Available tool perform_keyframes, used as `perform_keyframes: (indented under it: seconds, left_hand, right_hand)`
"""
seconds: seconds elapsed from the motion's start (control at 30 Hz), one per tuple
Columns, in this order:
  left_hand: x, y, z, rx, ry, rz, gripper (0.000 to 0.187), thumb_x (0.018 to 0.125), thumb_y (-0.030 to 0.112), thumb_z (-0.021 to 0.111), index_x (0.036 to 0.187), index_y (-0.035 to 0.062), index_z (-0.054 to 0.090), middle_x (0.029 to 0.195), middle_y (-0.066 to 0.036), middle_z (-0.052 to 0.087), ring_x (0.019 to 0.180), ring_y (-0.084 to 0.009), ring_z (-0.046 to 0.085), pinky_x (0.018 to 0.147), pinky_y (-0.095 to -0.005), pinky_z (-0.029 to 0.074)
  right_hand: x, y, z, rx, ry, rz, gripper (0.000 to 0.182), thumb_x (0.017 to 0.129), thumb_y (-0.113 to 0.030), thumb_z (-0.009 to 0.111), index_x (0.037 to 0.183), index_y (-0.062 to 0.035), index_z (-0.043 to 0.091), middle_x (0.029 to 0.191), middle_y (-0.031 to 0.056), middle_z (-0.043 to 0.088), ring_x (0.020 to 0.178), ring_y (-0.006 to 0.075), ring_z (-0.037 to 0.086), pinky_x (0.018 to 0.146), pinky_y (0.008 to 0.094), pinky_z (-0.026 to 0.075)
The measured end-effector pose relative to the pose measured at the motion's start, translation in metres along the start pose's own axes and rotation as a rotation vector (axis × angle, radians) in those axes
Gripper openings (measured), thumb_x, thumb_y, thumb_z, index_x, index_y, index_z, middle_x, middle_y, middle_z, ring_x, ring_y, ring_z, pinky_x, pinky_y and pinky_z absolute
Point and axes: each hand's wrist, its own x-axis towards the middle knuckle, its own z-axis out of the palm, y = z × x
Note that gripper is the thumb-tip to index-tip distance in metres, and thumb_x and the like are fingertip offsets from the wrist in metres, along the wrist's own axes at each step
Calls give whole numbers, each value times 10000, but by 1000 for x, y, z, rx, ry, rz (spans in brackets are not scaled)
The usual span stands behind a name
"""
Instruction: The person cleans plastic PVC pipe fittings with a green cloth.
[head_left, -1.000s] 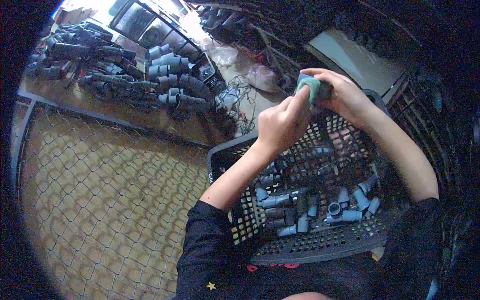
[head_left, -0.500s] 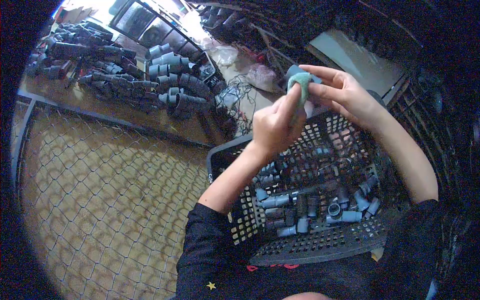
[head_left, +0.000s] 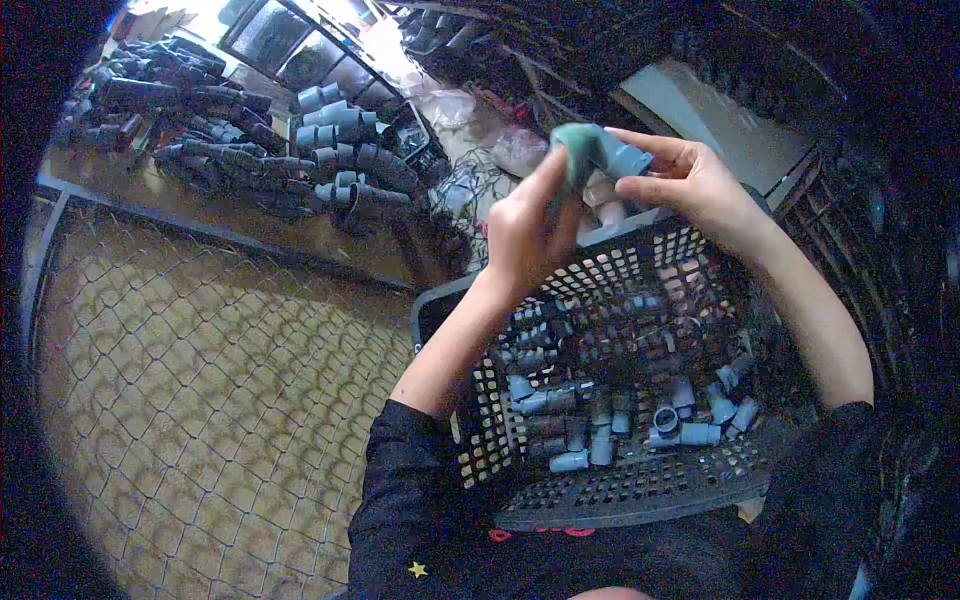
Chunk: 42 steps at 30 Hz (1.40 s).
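A blue-grey plastic pipe fitting [head_left: 622, 157] is gripped at its right end between the thumb and fingers of my right hand [head_left: 690, 180]. Pressed to the fitting's left end is a green cloth [head_left: 574, 148], pinched in my left hand [head_left: 530, 225] and slightly blurred. Both hands are raised above the far rim of a black plastic basket [head_left: 600, 522]. Inside the basket lie several loose grey pipe fittings [head_left: 698, 434], some short and straight, one ring-shaped end facing up.
On the left, a wooden table [head_left: 235, 235] carries heaps of grey pipe fittings [head_left: 350, 155]. Chain-link mesh [head_left: 220, 400] stands in front of a tan surface. Behind the basket are plastic bags [head_left: 518, 150] and tangled wires. A flat board [head_left: 700, 115] leans at the upper right.
My left hand has moved left with the cloth, away from my right hand. More of the pipe fitting now shows, and it tilts down toward my right fingers.
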Motion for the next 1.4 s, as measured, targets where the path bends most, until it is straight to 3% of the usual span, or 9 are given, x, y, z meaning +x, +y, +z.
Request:
perform_keyframes:
  seconds: [0.03,0.13,0.33,0.67,0.7,1.0,1.17,1.3,1.4]
  left_hand:
    - [2,1,0,15,23,-84,427,767,41,647,1189,51,581,827,-154,654,644,-301,653,564,-373,528]
    - [-2,9,-3,78,-97,183,413,762,57,648,1171,65,597,798,-130,646,599,-283,637,527,-361,515]
    - [1,1,-1,156,-37,17,426,778,73,612,1203,101,589,779,-111,632,563,-276,620,491,-372,500]
    - [-1,-1,-5,167,-143,36,453,792,87,617,1239,68,543,786,-112,644,585,-301,633,494,-391,500]
    - [-1,0,-5,107,-151,90,448,790,88,619,1232,66,548,781,-111,644,580,-296,631,493,-387,500]
    - [-4,9,-1,112,-181,-13,461,786,46,628,1240,58,550,867,-160,659,689,-324,663,572,-374,525]
    - [4,17,-15,260,-344,27,431,815,58,634,1239,63,557,903,-173,676,733,-330,681,587,-391,532]
    - [5,-2,-8,246,-92,25,441,789,152,650,1220,108,570,750,-88,639,565,-263,633,477,-375,496]
    - [4,11,-9,229,-172,121,424,784,144,648,1202,115,581,715,-82,617,532,-267,615,462,-377,489]
  right_hand:
    - [0,0,1,-82,8,-17,559,817,-125,749,1333,-68,539,1019,19,682,873,79,627,805,244,511]
    - [3,11,0,-206,-19,-116,620,804,-81,742,1374,-86,498,1033,38,678,851,82,626,781,261,526]
    - [0,4,3,-275,53,-120,646,792,-36,718,1386,-63,467,1160,72,633,917,115,626,805,270,528]
    - [0,9,7,-125,-7,-151,488,830,-21,630,1305,-30,517,1148,59,616,1004,124,612,859,284,518]
    - [-1,11,5,-114,-38,-123,504,849,3,612,1336,-4,479,1257,78,568,1097,148,576,948,311,490]
    - [2,12,4,61,127,-2,365,959,-252,573,1264,-52,560,1066,30,650,935,104,614,805,256,507]
    - [2,19,-1,51,119,-53,409,923,-258,627,1268,-56,544,1054,55,650,941,110,608,797,266,510]
    - [-1,15,-1,-24,104,-23,416,887,-238,666,1237,-47,549,1035,80,653,950,125,616,814,277,511]
    - [-1,15,-5,-13,87,16,444,859,-183,690,1242,-44,515,1039,89,659,939,135,628,830,283,504]
